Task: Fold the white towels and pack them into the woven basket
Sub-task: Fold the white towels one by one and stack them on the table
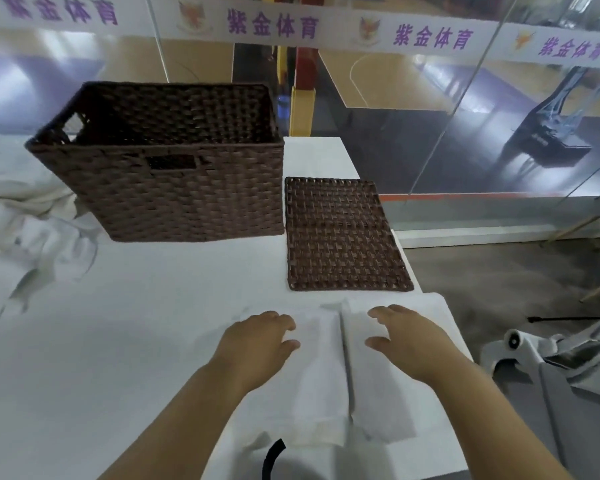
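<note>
I was looking into a sports hall, from a spot just behind its glass wall (413,140). Beyond the panes lay a wooden court floor (388,81) with painted white lines and purple zones (basketball markings, by the curve). A white banner (291,27) with purple Chinese characters and a crest ran along the glass. A basketball hoop base (548,133) stood at right.

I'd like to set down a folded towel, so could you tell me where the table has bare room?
Bare table lies in front of the woven basket, left of the left hand. The right side is crowded: the basket lid, and the white towel under both hands. Unfolded towels fill the left edge.
</note>
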{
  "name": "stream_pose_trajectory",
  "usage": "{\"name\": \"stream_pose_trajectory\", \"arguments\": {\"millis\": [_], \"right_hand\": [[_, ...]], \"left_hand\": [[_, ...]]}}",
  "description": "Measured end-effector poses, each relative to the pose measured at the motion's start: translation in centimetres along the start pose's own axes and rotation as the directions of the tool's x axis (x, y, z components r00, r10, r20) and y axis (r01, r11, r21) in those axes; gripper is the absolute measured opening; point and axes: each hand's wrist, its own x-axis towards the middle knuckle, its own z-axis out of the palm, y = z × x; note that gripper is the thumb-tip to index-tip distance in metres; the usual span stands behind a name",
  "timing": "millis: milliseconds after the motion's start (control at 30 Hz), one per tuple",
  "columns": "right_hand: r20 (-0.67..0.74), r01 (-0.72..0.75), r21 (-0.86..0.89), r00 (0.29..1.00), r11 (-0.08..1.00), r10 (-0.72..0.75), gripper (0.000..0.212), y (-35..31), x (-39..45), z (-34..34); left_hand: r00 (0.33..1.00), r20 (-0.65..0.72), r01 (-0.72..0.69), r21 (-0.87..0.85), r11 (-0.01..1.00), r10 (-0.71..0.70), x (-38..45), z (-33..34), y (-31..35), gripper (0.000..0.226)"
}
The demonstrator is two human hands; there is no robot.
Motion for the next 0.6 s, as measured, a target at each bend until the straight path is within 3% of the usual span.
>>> {"name": "stream_pose_trajectory", "arguments": {"millis": [233,600], "right_hand": [[0.16,0.158,-0.093,0.977,0.983,-0.142,0.057,-10.9,4.2,2.5],[0.241,0.269,-0.073,0.939,0.96,-0.245,0.046,-32.9,11.2,8.8]], "left_hand": [[0.98,0.027,0.197,0.009,0.98,-0.197,-4.4,-1.5,-12.5,0.035],[0.905,0.067,0.425,-0.071,0.903,-0.42,-12.0,-5.2,-34.3,0.033]]}}
